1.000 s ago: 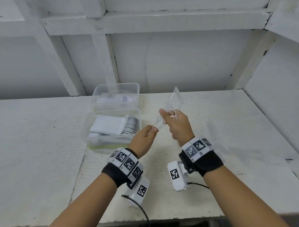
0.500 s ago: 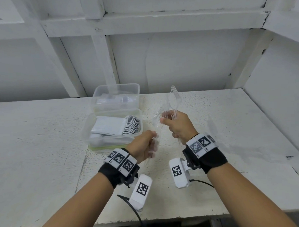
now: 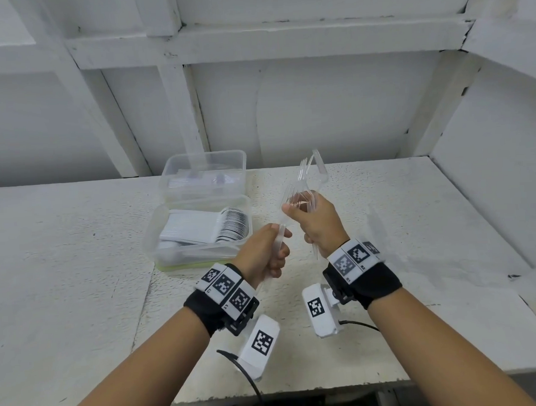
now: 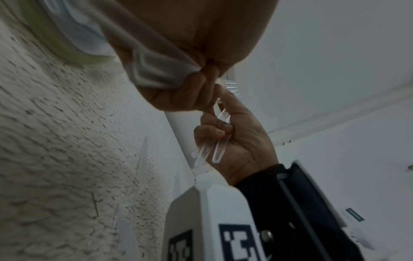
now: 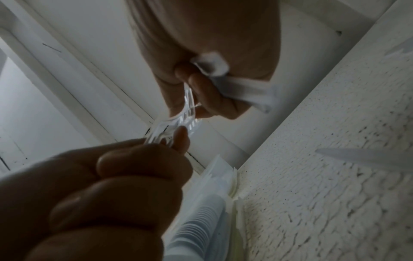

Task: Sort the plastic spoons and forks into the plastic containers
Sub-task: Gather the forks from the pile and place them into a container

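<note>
containers (image 3: 204,205) left of hands, on table (image 3: 78,257)

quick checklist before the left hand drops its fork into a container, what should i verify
1. Left hand grips one clear fork by the handle: ok.
2. That fork is clear of the bundle of forks in the right hand: cannot tell, the hands are close together and the clear plastic blurs.
3. Right hand holds the bundle firmly: ok, fingers are curled round the handles.
4. Near container is open on top: ok, but it holds stacked white spoons.
5. Far container is open on top: ok; what it holds is too faint to tell.
6. Path from the left hand to the containers is unblocked: ok.
</note>
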A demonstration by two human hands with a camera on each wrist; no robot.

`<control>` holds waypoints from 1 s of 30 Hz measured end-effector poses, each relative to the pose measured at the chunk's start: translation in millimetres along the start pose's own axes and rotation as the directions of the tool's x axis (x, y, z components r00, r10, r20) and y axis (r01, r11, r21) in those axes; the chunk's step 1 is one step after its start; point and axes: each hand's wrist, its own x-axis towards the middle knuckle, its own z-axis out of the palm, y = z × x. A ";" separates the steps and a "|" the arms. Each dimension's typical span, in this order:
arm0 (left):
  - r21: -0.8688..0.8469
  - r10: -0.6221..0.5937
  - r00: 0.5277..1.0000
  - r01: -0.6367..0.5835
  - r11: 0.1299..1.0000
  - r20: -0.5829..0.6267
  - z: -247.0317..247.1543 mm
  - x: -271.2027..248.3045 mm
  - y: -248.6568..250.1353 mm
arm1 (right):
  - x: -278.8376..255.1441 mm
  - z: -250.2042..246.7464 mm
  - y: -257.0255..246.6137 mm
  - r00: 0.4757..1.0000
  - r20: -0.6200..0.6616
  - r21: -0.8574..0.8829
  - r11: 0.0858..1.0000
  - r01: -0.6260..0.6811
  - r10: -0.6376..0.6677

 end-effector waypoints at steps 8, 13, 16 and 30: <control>0.062 -0.024 1.000 0.025 0.998 -0.009 3.4 -1.4 3.9 | 5.0 -2.7 1.1 0.997 0.030 0.038 0.997 -0.067 0.066; -0.002 -0.109 0.990 0.109 0.994 0.090 2.6 -3.0 6.8 | 5.3 -9.7 -2.0 0.994 0.092 0.103 0.992 -0.067 0.057; -0.045 -0.129 0.981 0.136 0.990 0.142 0.5 -3.7 10.2 | 5.8 -14.5 -4.9 0.992 0.126 0.102 0.994 -0.044 0.031; -0.112 0.055 0.998 -0.051 0.992 0.033 -1.4 3.9 12.6 | 2.5 -11.8 -9.0 0.995 0.018 0.052 0.994 -0.101 0.100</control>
